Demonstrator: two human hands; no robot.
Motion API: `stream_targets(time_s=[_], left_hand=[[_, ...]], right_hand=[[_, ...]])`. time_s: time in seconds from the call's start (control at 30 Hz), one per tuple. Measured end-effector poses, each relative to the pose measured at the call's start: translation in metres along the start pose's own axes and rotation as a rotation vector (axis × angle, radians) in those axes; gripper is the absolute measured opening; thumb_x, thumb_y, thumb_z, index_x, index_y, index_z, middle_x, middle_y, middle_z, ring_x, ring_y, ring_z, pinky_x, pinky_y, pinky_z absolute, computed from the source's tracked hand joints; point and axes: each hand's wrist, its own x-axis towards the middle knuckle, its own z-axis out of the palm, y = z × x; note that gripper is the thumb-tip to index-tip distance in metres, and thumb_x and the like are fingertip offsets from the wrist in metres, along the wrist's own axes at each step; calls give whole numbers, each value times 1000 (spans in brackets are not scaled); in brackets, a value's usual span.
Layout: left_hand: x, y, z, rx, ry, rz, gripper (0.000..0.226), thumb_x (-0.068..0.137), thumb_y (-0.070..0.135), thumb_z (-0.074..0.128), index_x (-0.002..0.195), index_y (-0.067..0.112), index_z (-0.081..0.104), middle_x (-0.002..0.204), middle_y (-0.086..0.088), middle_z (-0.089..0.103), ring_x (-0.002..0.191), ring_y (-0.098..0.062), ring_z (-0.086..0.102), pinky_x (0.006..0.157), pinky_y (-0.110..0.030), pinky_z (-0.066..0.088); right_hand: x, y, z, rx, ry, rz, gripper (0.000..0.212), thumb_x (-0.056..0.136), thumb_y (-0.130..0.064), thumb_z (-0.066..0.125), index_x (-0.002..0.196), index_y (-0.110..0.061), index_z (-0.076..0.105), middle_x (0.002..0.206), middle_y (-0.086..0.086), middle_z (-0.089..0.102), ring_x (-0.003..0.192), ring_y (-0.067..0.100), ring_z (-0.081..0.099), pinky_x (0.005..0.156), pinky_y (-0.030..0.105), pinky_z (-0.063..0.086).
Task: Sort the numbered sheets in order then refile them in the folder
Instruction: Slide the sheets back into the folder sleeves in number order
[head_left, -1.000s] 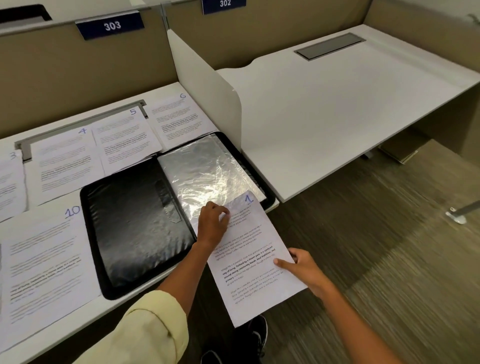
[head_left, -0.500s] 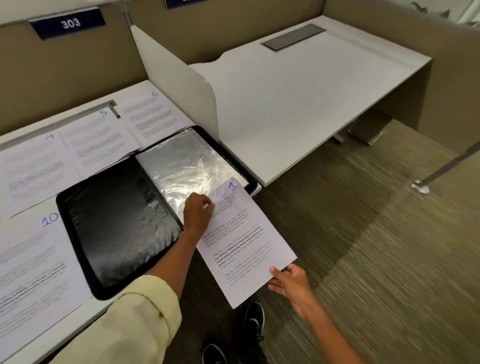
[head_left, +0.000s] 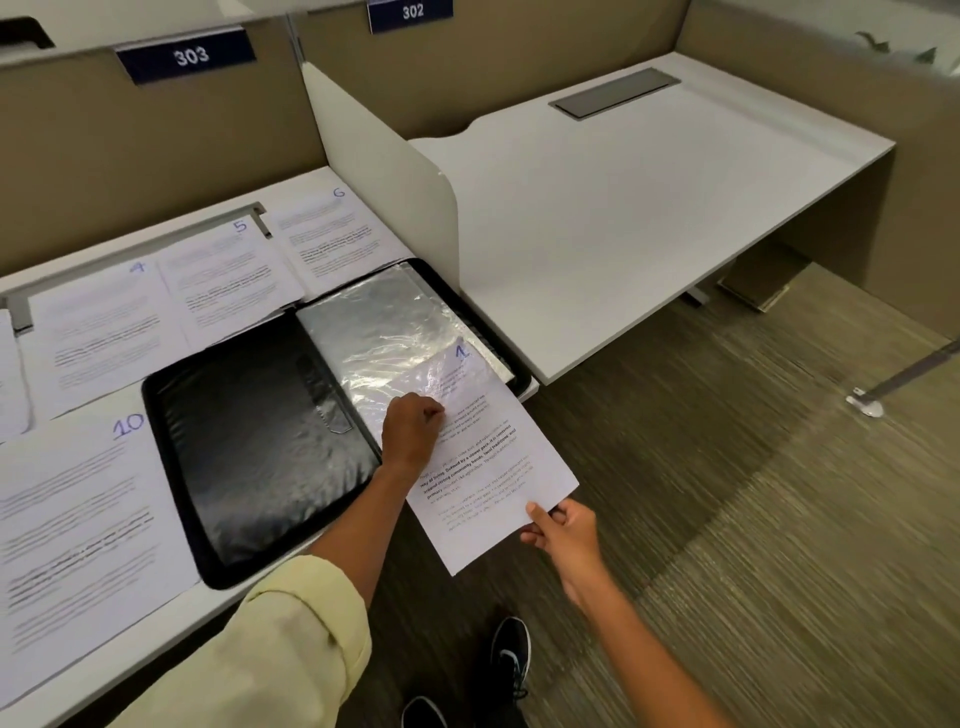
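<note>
White desk (head_left: 156, 639), open black folder (head_left: 249, 447), sheets 4 (head_left: 98, 327), 5 (head_left: 228, 280), 6 (head_left: 337, 239), 10 (head_left: 72, 525) around it

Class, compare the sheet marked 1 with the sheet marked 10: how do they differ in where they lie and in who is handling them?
Sheet 1 is partly slid under the folder's clear sleeve, overhanging the desk edge; sheet 10 lies flat on the desk.
Sheet 1 is pinched by the right hand, with the left hand at the sleeve's opening; sheet 10 is untouched.
Both are white printed pages with blue handwritten numbers.
</note>
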Motion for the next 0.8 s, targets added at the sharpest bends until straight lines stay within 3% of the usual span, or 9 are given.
stream_targets(time_s=[0.2, 0.3, 0.5, 0.8], left_hand=[[0, -19, -1, 27, -2, -10, 17, 85, 25, 73, 100, 19, 73, 91, 1, 63, 89, -22, 57, 76, -38, 51], [-11, -32, -4, 60, 21, 19, 22, 82, 32, 75, 100, 20, 71, 96, 2, 57, 93, -17, 50, 76, -33, 46], [-23, -40, -7, 82, 52, 81, 12, 84, 21, 75, 94, 14, 74, 92, 1, 55, 85, -16, 47, 71, -30, 41], [-18, -41, -9, -18, 68, -20, 4, 86, 19, 73, 89, 19, 75, 88, 5, 59, 87, -14, 51, 76, -29, 45]], right_hand=[[13, -19, 14, 12, -72, -9, 16, 94, -11, 65, 110, -11, 65, 102, 5, 75, 86, 22, 73, 71, 31, 60], [12, -10, 4, -16, -133, 10, 21, 92, -15, 69, 111, -8, 66, 98, 10, 76, 82, 25, 72, 74, 34, 59], [12, 2, 4, -65, -153, 26, 15, 90, -7, 68, 104, -3, 69, 90, 16, 74, 79, 26, 72, 75, 35, 59], [21, -8, 19, -66, -92, 48, 13, 92, -10, 67, 103, -5, 69, 89, 13, 74, 76, 20, 69, 68, 27, 56]])
